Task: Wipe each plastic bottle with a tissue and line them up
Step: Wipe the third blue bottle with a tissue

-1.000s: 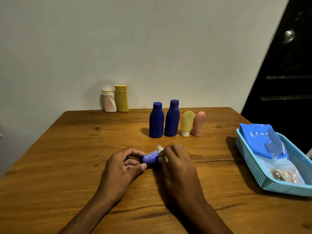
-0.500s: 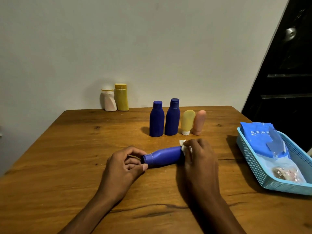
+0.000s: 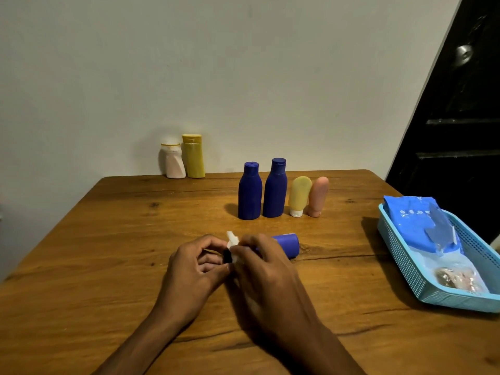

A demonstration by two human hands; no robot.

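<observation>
bottle point(image 3: 288, 244) cap end hidden, left hand point(image 3: 193, 269) gripping it, right hand point(image 3: 266, 272) pinching tissue point(image 3: 232, 240)

Dim warm light, soft shadows, wide-angle edge distortion

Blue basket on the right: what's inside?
The blue basket holds a blue tissue pack and a clear plastic bag with small items too blurred to identify. Anything beneath them is hidden.

Four bottles point(image 3: 281, 194) in a row mid-surface point(image 3: 108, 239); two bottles point(image 3: 182, 159) behind-left at wall; basket point(image 3: 400, 255) right; lying bottle point(image 3: 286, 244) in front of the row.
</observation>
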